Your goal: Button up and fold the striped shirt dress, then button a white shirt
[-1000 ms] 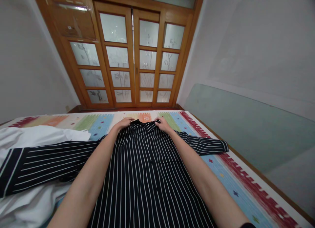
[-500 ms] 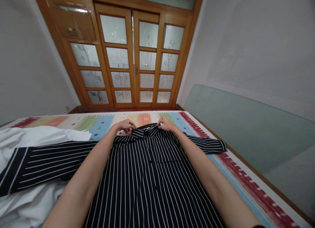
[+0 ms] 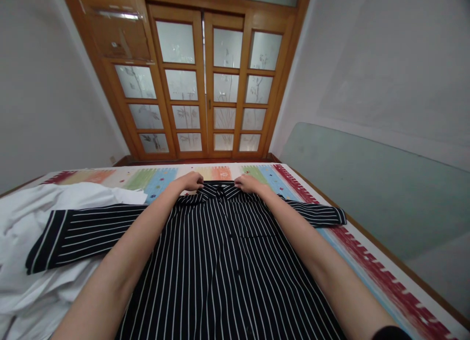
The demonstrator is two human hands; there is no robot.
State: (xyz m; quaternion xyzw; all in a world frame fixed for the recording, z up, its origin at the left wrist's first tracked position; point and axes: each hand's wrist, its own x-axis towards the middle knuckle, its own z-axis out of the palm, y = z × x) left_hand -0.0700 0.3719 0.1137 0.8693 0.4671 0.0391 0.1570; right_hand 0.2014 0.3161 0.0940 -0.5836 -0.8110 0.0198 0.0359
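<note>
A black shirt with white stripes (image 3: 220, 261) lies spread front side up, its collar at the far end and its body running towards me. My left hand (image 3: 192, 181) is closed on the left side of the collar. On the collar's right side, my right hand (image 3: 246, 183) pinches the fabric. Between the two hands the collar edge is stretched fairly straight. One sleeve reaches out to the left over white cloth, the other to the right. My forearms cover parts of the shirt's sides.
Crumpled white cloth (image 3: 22, 232) lies at the left, partly under the sleeve. Beneath everything is a colourful patterned cover (image 3: 367, 252). A pale green panel (image 3: 352, 183) leans along the right wall. Wooden glazed doors (image 3: 205, 100) stand beyond the far edge.
The collar, bunched and uneven before, now lies straighter between my hands. The left sleeve's cuff has shifted right and the view has turned slightly left.
</note>
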